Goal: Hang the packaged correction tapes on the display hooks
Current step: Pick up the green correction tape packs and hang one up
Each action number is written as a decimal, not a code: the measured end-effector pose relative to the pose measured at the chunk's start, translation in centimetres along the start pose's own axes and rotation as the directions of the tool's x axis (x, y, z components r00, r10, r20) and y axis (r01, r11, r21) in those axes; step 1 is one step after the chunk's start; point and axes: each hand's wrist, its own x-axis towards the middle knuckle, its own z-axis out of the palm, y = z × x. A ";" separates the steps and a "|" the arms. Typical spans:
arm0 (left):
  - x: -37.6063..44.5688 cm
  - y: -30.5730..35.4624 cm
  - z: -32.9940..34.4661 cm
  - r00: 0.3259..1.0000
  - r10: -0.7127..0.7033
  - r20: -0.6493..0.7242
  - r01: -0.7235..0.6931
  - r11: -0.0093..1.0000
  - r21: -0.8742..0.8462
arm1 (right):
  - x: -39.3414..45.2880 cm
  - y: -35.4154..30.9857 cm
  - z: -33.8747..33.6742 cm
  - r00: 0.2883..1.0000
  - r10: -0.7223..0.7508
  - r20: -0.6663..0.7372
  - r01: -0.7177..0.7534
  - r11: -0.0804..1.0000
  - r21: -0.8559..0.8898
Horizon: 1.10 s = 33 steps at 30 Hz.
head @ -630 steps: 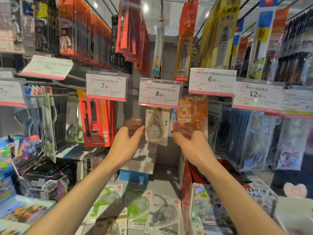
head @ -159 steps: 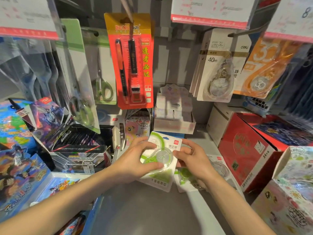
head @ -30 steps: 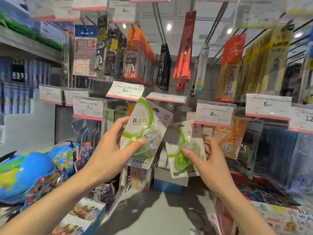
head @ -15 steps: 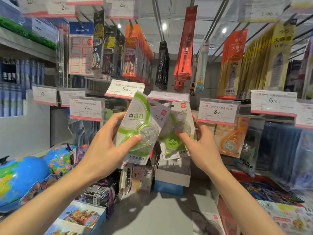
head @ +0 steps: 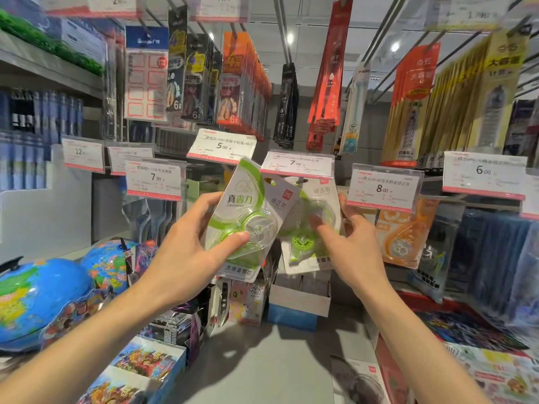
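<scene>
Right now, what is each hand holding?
Left hand: closed on a green tape pack.
Right hand: closed on a second green pack.

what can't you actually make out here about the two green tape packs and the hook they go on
- Head view, hook: the 7.90 price tag covers it, so whether either pack is on it is unclear.
- Right-hand pack: partly covered by the left-hand pack and the right hand; motion-blurred.
- Hang hole of the right-hand pack: behind the tag.
- Small print on the tags: too blurred to read.
</scene>
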 end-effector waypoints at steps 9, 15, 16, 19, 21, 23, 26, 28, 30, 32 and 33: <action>-0.6 -0.6 0.3 0.999 -0.035 0.027 0.034 0.999 0.032 | 1.5 0.9 1.3 0.993 0.100 0.057 -0.091 0.986 -0.141; -1.5 -1.9 1.0 0.992 -0.112 0.054 0.110 0.993 0.049 | -0.6 1.6 -0.3 0.995 0.096 0.041 -0.089 0.985 -0.149; -1.6 -2.1 1.3 0.991 -0.123 0.060 0.121 0.992 0.040 | -1.4 1.7 -0.4 0.993 0.084 0.089 -0.071 0.988 -0.138; -1.6 -2.4 2.7 0.984 -0.152 0.089 0.155 0.988 -0.025 | -3.6 1.4 -0.3 0.965 0.073 0.253 -0.055 0.995 -0.079; -1.5 -2.4 3.8 0.984 -0.143 0.104 0.150 0.986 -0.070 | -4.4 1.4 -0.1 0.949 0.084 0.303 -0.082 0.996 -0.020; -1.3 -2.4 4.8 0.986 -0.128 0.109 0.141 0.983 -0.115 | -4.7 1.7 -0.1 0.952 0.085 0.293 -0.108 0.992 0.064; -1.2 -1.9 6.0 0.984 -0.117 0.133 0.141 0.972 -0.187 | -5.1 2.2 -0.2 0.962 0.095 0.257 -0.158 0.958 0.237; -1.2 -1.8 6.7 0.981 -0.119 0.156 0.150 0.967 -0.205 | -5.3 2.4 -0.3 0.966 0.100 0.237 -0.172 0.936 0.308; -1.2 -1.9 7.3 0.977 -0.131 0.168 0.168 0.958 -0.231 | -5.3 2.5 -0.5 0.972 0.092 0.218 -0.164 0.927 0.337; -1.0 -2.0 7.3 0.974 -0.137 0.182 0.180 0.953 -0.243 | -5.1 2.4 -0.9 0.974 0.087 0.208 -0.160 0.919 0.362; -0.8 -2.0 7.2 0.973 -0.139 0.183 0.181 0.954 -0.239 | -5.0 2.4 -1.1 0.976 0.085 0.199 -0.155 0.917 0.368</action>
